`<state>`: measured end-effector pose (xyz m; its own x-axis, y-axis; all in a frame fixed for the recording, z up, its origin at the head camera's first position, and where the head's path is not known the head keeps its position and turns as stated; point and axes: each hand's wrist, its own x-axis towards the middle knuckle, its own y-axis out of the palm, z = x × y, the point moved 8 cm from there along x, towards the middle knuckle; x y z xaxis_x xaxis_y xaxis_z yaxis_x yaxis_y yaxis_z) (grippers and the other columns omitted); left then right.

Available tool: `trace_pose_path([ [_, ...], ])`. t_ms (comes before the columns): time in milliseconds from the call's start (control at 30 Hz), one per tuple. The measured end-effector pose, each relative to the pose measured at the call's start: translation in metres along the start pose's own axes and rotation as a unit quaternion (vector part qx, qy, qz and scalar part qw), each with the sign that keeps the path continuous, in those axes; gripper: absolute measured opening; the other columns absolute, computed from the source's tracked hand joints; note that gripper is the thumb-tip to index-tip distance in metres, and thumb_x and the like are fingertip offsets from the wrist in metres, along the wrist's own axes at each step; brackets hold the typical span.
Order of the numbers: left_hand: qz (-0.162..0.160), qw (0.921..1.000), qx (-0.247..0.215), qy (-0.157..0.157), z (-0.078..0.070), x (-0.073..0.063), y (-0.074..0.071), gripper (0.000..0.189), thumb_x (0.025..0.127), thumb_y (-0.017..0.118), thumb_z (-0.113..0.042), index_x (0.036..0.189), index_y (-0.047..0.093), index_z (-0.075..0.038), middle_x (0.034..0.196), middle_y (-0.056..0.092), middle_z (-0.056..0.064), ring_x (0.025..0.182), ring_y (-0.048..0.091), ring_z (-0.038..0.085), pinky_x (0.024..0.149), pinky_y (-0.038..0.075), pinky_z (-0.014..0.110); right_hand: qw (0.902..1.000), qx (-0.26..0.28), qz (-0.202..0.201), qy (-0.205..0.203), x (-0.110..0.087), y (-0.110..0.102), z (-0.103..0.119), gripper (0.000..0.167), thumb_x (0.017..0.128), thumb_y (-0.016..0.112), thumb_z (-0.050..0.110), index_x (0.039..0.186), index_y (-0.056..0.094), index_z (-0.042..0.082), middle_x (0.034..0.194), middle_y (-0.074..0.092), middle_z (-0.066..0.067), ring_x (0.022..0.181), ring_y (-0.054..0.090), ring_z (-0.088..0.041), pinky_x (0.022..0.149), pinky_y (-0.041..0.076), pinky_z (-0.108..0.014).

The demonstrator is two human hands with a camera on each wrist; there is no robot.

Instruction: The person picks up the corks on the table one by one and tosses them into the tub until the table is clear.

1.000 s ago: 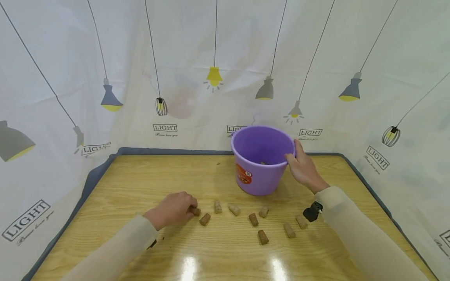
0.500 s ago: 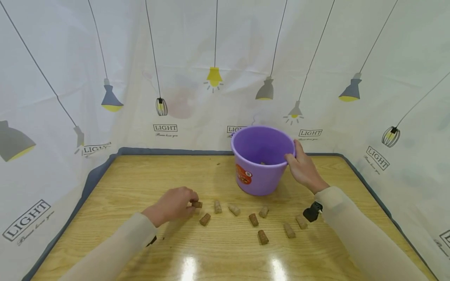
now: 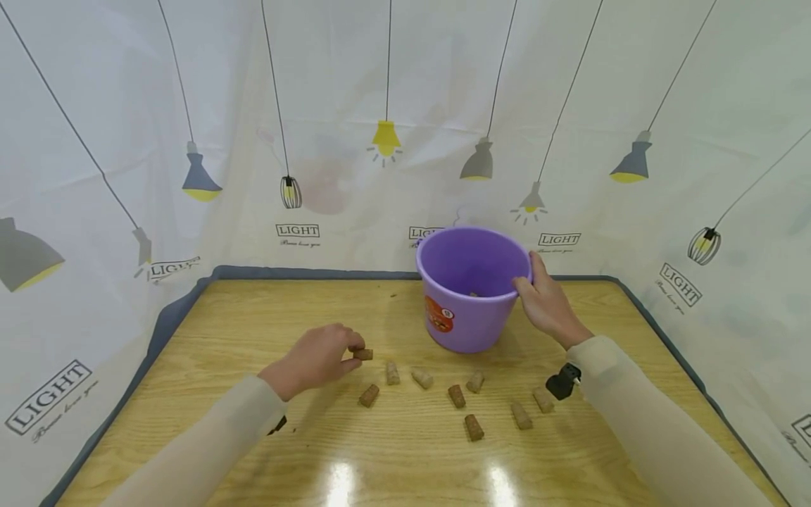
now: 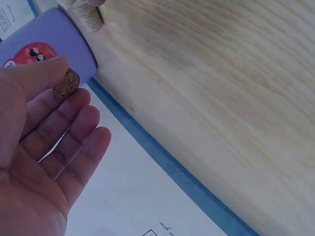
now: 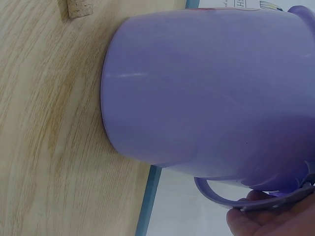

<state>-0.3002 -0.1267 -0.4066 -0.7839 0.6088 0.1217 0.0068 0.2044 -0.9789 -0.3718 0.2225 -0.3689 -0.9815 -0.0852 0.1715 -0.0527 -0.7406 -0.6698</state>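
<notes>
A brown cork (image 3: 363,354) is pinched between the thumb and fingers of my left hand (image 3: 315,359), held above the table; the left wrist view shows the speckled end of this cork (image 4: 67,84). My right hand (image 3: 550,301) grips the rim of a purple bucket (image 3: 469,324) at its right side, thumb over the edge. In the right wrist view, fingers (image 5: 246,223) touch the bucket's purple handle (image 5: 221,200). Something small lies inside the bucket, mostly hidden by the wall. Closest to my left hand on the table are a pale cork (image 3: 393,373) and a brown cork (image 3: 369,396).
Several more corks lie scattered on the wooden table (image 3: 253,324) in front of the bucket, among them a brown cork (image 3: 474,428) and a pale cork (image 3: 522,415). A white curtain (image 3: 348,204) printed with lamps stands behind and along both sides.
My left hand has lifted the brown cork off the table and carried it slightly forward and right. The right hand and the bucket have stayed in place.
</notes>
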Motion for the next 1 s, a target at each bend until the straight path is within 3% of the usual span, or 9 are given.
trace_pose_path([
  [300,-0.028,0.9995,0.001,0.014,-0.008,0.008,-0.015,0.011,0.092,0.079,-0.021,0.101,0.077,-0.016,0.098,0.073,-0.003,0.090,0.070,0.016,0.074,0.060,0.034,1.0000,-0.003,0.003,0.002,-0.001,-0.001,0.001,0.075,0.106,0.033,0.037,0.165,-0.003,0.009,0.166,0.024,-0.024,0.150,0.026,-0.044,0.121,0.024,-0.062],
  [633,-0.037,0.9992,0.017,0.006,-0.014,0.018,-0.026,0.013,0.093,0.078,-0.026,0.103,0.076,-0.018,0.098,0.072,-0.005,0.089,0.067,0.014,0.073,0.059,0.033,0.9999,-0.004,0.008,0.006,-0.002,0.000,0.002,0.075,0.106,0.032,0.038,0.165,-0.004,0.009,0.167,0.022,-0.023,0.151,0.024,-0.044,0.121,0.023,-0.062],
  [1000,-0.063,0.9975,0.023,0.021,-0.031,0.028,-0.040,0.013,0.093,0.078,-0.026,0.104,0.075,-0.019,0.103,0.072,-0.005,0.097,0.067,0.015,0.075,0.060,0.034,1.0000,-0.001,0.007,0.004,0.001,0.001,-0.002,0.076,0.105,0.032,0.038,0.165,-0.004,0.009,0.167,0.022,-0.023,0.151,0.024,-0.043,0.121,0.023,-0.062],
])
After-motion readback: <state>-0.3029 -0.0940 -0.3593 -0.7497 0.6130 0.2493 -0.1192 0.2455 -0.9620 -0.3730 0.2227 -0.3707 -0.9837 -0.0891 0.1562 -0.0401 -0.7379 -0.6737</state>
